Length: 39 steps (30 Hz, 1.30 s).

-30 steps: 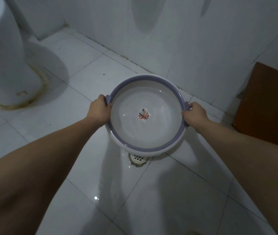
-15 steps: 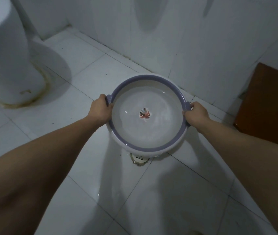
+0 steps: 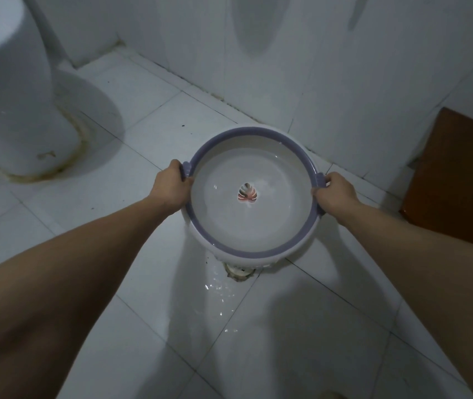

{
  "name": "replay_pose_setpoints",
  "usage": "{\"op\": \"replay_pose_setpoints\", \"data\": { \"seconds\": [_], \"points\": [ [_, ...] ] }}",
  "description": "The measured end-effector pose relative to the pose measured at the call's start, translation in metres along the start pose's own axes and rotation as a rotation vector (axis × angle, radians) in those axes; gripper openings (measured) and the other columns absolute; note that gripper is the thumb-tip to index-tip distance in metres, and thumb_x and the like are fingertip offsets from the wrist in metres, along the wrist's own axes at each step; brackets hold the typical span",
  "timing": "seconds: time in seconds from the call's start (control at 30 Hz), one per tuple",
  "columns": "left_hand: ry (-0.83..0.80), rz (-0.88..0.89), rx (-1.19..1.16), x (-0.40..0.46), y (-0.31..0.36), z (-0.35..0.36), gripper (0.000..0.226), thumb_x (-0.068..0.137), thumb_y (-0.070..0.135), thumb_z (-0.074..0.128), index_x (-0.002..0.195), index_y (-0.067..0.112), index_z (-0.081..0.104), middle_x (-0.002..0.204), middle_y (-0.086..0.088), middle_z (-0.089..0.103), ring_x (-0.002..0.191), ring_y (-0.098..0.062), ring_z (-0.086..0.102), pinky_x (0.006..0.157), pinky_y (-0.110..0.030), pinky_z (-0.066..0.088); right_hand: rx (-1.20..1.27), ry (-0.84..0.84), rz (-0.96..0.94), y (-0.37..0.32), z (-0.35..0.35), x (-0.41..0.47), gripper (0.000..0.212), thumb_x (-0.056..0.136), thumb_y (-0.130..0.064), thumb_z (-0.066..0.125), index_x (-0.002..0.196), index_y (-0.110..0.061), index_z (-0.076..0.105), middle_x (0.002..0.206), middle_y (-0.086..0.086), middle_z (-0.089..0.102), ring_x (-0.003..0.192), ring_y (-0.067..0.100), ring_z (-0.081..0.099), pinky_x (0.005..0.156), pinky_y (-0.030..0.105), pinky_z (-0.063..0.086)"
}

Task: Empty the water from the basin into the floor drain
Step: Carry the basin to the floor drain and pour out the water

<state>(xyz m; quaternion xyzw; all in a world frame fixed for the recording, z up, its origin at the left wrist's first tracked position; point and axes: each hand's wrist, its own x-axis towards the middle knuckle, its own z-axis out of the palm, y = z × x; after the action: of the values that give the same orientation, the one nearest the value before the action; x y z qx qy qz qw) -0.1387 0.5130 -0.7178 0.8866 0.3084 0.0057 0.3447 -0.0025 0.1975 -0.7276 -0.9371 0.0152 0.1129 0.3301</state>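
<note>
A round white basin (image 3: 229,226) with a purple rim and a leaf picture on its bottom hangs above the white tiled floor, tipped towards me with water pooled at its near side. My left hand (image 3: 170,187) grips its left rim handle and my right hand (image 3: 334,194) grips the right one. Just below the basin's near edge lies the floor drain (image 3: 239,272), mostly hidden by the basin. Water glistens on the tiles in front of the drain (image 3: 219,289).
A white toilet (image 3: 7,90) stands at the left with a stained base. White tiled walls (image 3: 316,67) close the back. A brown wooden piece (image 3: 457,180) stands at the right against the wall.
The basin has tipped further towards me and its near edge has dropped over the drain. Water now shows on the tiles in front of the drain.
</note>
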Motion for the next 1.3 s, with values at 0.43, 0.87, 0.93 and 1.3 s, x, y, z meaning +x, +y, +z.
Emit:
{"op": "replay_pose_setpoints", "data": {
  "seconds": [0.43, 0.87, 0.93, 1.3],
  "points": [
    [-0.006, 0.018, 0.005, -0.0014, 0.0014, -0.0014, 0.026, 0.100, 0.026, 0.048, 0.115, 0.005, 0.050, 0.099, -0.012, 0.055, 0.087, -0.032, 0.057, 0.068, -0.038, 0.048, -0.019, 0.007, -0.005, -0.0019, -0.0025, -0.0030, 0.024, 0.098, -0.034, 0.050, 0.097, -0.010, 0.051, 0.094, 0.013, 0.059, 0.093, 0.036, 0.061, 0.083, 0.046, 0.054],
    [-0.016, 0.019, 0.007, 0.0012, -0.0003, 0.0010, 0.025, 0.100, 0.024, 0.048, 0.119, 0.007, 0.049, 0.101, -0.009, 0.053, 0.088, -0.030, 0.055, 0.069, -0.036, 0.046, -0.024, -0.018, -0.008, -0.0038, -0.0037, -0.0029, 0.020, 0.097, -0.029, 0.051, 0.103, -0.010, 0.052, 0.098, 0.013, 0.058, 0.090, 0.033, 0.059, 0.082, 0.046, 0.055],
    [-0.012, 0.020, 0.010, 0.0018, -0.0010, 0.0011, 0.025, 0.100, 0.023, 0.048, 0.118, 0.007, 0.050, 0.101, -0.010, 0.053, 0.087, -0.029, 0.054, 0.068, -0.036, 0.044, -0.039, -0.023, -0.007, -0.0041, -0.0040, -0.0030, 0.021, 0.097, -0.029, 0.051, 0.103, -0.009, 0.052, 0.098, 0.013, 0.057, 0.091, 0.034, 0.059, 0.083, 0.046, 0.054],
    [-0.034, 0.006, 0.003, -0.0001, -0.0020, 0.0006, 0.025, 0.098, 0.023, 0.050, 0.116, 0.006, 0.050, 0.101, -0.012, 0.054, 0.089, -0.034, 0.058, 0.073, -0.042, 0.055, -0.045, -0.014, -0.009, -0.0020, -0.0034, -0.0032, 0.019, 0.098, -0.031, 0.050, 0.098, -0.012, 0.050, 0.094, 0.012, 0.058, 0.086, 0.033, 0.059, 0.076, 0.042, 0.054]
  ]
}}
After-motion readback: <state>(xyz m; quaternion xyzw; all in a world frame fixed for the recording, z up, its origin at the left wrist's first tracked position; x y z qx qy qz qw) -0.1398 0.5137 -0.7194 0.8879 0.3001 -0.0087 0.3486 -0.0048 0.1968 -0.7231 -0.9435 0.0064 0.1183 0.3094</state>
